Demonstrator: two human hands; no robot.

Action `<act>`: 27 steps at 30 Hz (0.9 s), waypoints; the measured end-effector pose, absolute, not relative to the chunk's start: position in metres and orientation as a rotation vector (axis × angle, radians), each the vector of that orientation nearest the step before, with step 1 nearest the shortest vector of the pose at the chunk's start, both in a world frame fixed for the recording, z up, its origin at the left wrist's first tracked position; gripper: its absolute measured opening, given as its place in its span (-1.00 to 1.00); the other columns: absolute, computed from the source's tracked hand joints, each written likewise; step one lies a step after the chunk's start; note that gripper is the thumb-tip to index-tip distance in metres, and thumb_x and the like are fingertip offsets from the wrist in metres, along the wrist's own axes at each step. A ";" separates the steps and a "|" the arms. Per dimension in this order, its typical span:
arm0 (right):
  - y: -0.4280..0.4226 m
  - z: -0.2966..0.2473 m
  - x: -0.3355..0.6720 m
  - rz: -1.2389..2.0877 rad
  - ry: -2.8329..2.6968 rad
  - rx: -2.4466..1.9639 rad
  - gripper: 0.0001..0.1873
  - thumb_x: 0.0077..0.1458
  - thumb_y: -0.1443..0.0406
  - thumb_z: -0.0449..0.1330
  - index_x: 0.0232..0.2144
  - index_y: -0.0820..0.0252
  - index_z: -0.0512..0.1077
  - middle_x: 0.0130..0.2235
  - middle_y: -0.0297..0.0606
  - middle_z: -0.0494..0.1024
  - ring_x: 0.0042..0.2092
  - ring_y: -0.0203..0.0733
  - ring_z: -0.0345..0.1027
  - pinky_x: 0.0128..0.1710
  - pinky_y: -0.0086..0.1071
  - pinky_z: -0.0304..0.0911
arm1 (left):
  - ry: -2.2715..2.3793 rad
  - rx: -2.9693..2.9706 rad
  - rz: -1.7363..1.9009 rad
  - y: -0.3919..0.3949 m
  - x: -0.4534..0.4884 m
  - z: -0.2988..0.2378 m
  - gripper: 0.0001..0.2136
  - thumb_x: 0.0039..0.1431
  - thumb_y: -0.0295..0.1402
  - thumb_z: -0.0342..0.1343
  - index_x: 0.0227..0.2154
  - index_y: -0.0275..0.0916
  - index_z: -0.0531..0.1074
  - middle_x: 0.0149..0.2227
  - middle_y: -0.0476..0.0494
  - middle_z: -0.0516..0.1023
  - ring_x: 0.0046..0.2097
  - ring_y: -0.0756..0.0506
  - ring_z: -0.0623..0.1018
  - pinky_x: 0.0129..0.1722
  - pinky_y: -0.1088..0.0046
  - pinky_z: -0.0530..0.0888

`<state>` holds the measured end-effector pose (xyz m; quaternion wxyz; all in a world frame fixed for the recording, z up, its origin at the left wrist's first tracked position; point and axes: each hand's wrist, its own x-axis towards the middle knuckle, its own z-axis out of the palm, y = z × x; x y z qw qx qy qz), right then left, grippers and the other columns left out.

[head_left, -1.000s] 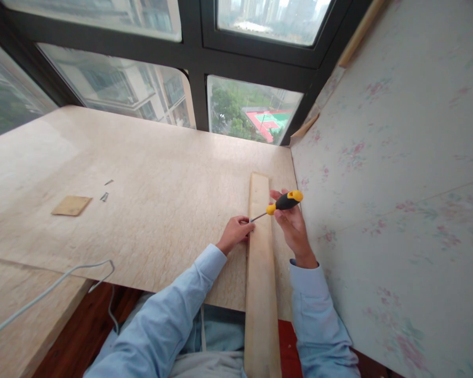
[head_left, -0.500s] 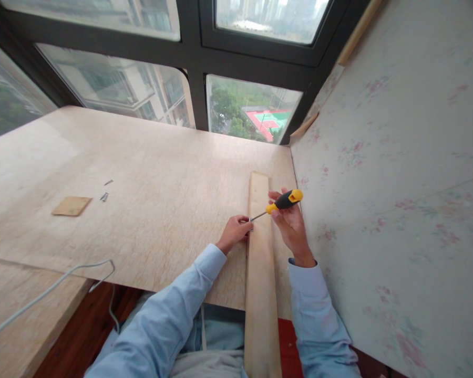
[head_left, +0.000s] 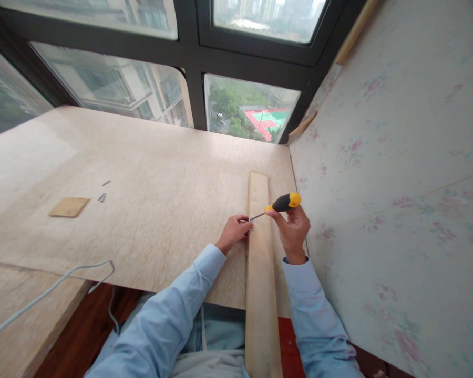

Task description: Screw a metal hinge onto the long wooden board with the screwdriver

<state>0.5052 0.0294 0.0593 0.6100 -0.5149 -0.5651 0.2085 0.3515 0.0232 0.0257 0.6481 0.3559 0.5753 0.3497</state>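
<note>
A long pale wooden plank (head_left: 260, 283) lies on the marble-patterned tabletop (head_left: 150, 210), running away from me near the right wall. My right hand (head_left: 294, 228) is closed round a screwdriver (head_left: 279, 203) with a black and yellow handle; its metal tip points left at the plank's left edge. My left hand (head_left: 233, 232) is pinched at that same edge, right at the tip, holding something small I cannot make out.
A thin tan square piece (head_left: 69, 207) and a few small metal screws (head_left: 102, 197) lie at the left of the table. A white cable (head_left: 47, 291) loops over the front left. A floral-papered wall (head_left: 390, 184) stands close on the right; dark-framed windows are behind.
My right hand has turned on the screwdriver handle, its fingers now wrapped over it with the back of the hand toward me. The left hand and plank have stayed put.
</note>
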 end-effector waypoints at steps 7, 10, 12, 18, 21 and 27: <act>0.030 0.063 0.499 0.416 -1.124 -1.089 -0.54 -0.16 0.00 0.45 -0.36 0.14 0.42 -0.39 -0.33 0.50 -0.31 -0.14 0.42 -0.20 -0.20 0.41 | 1.308 0.824 0.802 0.022 0.351 0.026 -0.77 0.07 -0.49 0.19 -0.17 -0.38 0.51 -0.27 -0.23 0.61 -0.30 -0.07 0.60 -0.43 0.52 0.51; 0.032 0.073 0.503 0.307 -0.990 -1.108 -0.55 -0.07 -0.04 0.37 -0.33 0.13 0.37 -0.40 -0.36 0.45 -0.34 -0.17 0.40 -0.26 -0.26 0.39 | 1.303 0.820 0.785 0.023 0.351 0.025 -0.79 0.07 -0.49 0.19 -0.19 -0.37 0.52 -0.26 -0.22 0.61 -0.28 -0.07 0.60 -0.42 0.52 0.52; 0.034 0.079 0.510 0.290 -0.990 -1.170 -0.55 -0.03 -0.06 0.33 -0.32 0.14 0.37 -0.41 -0.37 0.43 -0.37 -0.21 0.38 -0.31 -0.32 0.37 | 1.297 0.826 0.776 0.024 0.351 0.023 -0.80 0.07 -0.48 0.20 -0.20 -0.36 0.52 -0.26 -0.21 0.62 -0.28 -0.07 0.60 -0.41 0.54 0.51; 0.045 0.074 0.539 0.412 -1.297 -1.558 -0.53 -0.02 -0.06 0.30 -0.27 0.22 0.52 -0.44 -0.30 0.52 -0.44 -0.20 0.34 -0.43 -0.37 0.27 | 1.296 0.831 0.778 0.025 0.351 0.023 -0.81 0.08 -0.49 0.19 -0.21 -0.36 0.52 -0.27 -0.22 0.62 -0.29 -0.07 0.60 -0.41 0.51 0.52; 0.050 0.060 0.552 0.423 -1.488 -1.793 -0.56 0.01 -0.04 0.27 -0.31 0.23 0.56 -0.46 -0.22 0.56 -0.43 -0.14 0.38 -0.41 -0.34 0.24 | 1.305 0.816 0.775 0.024 0.351 0.025 -0.82 0.06 -0.47 0.22 -0.23 -0.34 0.52 -0.28 -0.20 0.62 -0.31 -0.07 0.60 -0.40 0.50 0.53; 0.055 0.038 0.563 0.453 -1.676 -2.137 -0.71 0.04 0.13 0.28 -0.30 0.24 0.59 -0.31 -0.07 0.65 -0.32 -0.06 0.50 -0.38 -0.33 0.21 | 1.293 0.796 0.785 0.024 0.352 0.024 -0.84 0.08 -0.47 0.20 -0.24 -0.35 0.51 -0.28 -0.21 0.62 -0.33 -0.06 0.60 -0.42 0.50 0.52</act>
